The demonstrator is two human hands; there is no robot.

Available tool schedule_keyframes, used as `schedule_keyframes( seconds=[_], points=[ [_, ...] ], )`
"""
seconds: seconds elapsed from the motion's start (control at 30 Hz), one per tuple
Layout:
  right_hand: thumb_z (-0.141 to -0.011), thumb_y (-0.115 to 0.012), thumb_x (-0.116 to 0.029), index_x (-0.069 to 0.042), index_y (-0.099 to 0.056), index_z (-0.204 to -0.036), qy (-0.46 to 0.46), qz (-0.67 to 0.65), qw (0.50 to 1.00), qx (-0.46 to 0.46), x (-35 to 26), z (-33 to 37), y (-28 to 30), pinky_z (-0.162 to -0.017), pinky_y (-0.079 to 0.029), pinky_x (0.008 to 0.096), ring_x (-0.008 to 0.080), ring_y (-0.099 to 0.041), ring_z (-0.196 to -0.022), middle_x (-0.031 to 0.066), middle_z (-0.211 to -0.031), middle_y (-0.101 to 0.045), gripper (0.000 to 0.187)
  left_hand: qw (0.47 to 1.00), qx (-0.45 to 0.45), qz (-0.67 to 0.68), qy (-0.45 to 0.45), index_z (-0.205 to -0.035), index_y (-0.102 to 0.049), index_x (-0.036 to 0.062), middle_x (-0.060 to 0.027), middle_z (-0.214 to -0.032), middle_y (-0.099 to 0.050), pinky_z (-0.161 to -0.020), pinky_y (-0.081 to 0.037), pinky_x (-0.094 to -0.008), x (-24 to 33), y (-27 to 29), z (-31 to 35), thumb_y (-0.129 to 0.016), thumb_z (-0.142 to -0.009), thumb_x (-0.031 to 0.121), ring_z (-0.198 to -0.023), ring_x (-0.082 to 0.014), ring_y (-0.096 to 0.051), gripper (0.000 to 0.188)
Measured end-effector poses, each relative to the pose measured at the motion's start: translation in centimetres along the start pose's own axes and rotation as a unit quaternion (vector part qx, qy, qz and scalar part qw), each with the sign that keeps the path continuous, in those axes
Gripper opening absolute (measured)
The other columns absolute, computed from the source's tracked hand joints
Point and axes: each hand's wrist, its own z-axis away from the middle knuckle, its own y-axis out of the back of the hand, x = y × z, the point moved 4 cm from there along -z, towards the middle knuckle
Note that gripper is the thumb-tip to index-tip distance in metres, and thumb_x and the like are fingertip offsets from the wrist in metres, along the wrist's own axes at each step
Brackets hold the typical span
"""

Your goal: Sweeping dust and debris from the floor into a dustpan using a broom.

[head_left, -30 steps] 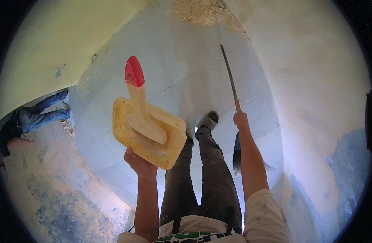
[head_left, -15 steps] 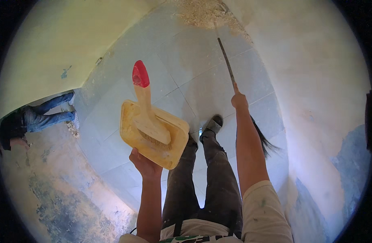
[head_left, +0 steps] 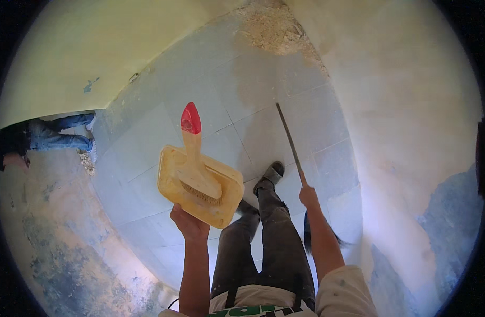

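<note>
My left hand (head_left: 189, 223) grips the lower edge of a yellowed plastic tub (head_left: 165, 169), fingers hidden beneath it. Lying in the tub is a wide paintbrush (head_left: 200, 177) with a pale wooden handle and a red tip; its bristles are down and its handle sticks out over the far rim. On the right, my right hand (head_left: 308, 196) is closed round the long, thin handle of a broom (head_left: 290, 136). The handle points ahead and away from me. Dark bristles show behind my right forearm, partly hidden by it.
Beige rubble (head_left: 276, 31) is heaped on the grey tiled floor (head_left: 200, 100) at the far corner. Bare, patchy walls (head_left: 401, 132) rise on both sides. At the left, another person in jeans (head_left: 60, 134) stands beyond a wall edge.
The rubble appears lower in the picture and my feet have shifted, one now further ahead. My right hand and the broom have come lower. The tub and paintbrush remain in the left hand.
</note>
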Motion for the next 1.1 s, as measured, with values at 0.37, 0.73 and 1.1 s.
schedule_keyframes(
  seconds=[0.37, 0.73, 1.1],
  points=[
    [-0.082, -0.044, -0.007, -0.029, -0.007, -0.142, -0.040, -0.044, 0.996, -0.068, -17.6, 0.9, 3.1, -0.067, -0.050, 0.0494, 0.0423, -0.061, -0.074, 0.0272, -0.083, -0.061, 0.073, 0.993, -0.006, 0.106, -0.059, -0.128, -0.038, 0.0032, -0.0101, -0.124, -0.048, -0.095, -0.041, -0.0401, 6.7, 7.6, 0.1, -0.053, -0.081, 0.038, -0.114, -0.0254, -0.047, 0.060],
    [-0.084, -0.047, -0.014, -0.014, -0.038, -0.129, -0.028, -0.105, 0.993, 0.050, -14.8, 22.4, 7.0, -0.067, -0.051, 0.0477, 0.0419, -0.062, -0.078, 0.0271, -0.092, -0.061, 0.046, 0.994, 0.048, 0.061, -0.072, -0.128, -0.036, 0.0038, -0.0075, -0.125, -0.048, -0.093, -0.043, -0.0371, 15.9, 20.3, 21.6, -0.046, -0.088, 0.036, -0.113, -0.0213, -0.049, 0.052],
    [-0.075, -0.062, -0.035, 0.000, -0.062, -0.065, -0.078, -0.159, 0.980, 0.091, -12.1, 38.8, 7.8, -0.063, -0.048, 0.0416, 0.0344, -0.061, -0.065, 0.0181, -0.064, -0.062, 0.036, 0.964, 0.083, 0.064, -0.242, -0.133, -0.034, 0.0062, -0.0106, -0.129, -0.044, -0.097, -0.039, -0.0454, 35.7, 30.0, 33.8, -0.047, -0.085, 0.038, -0.120, -0.0275, -0.041, 0.059]
  ],
)
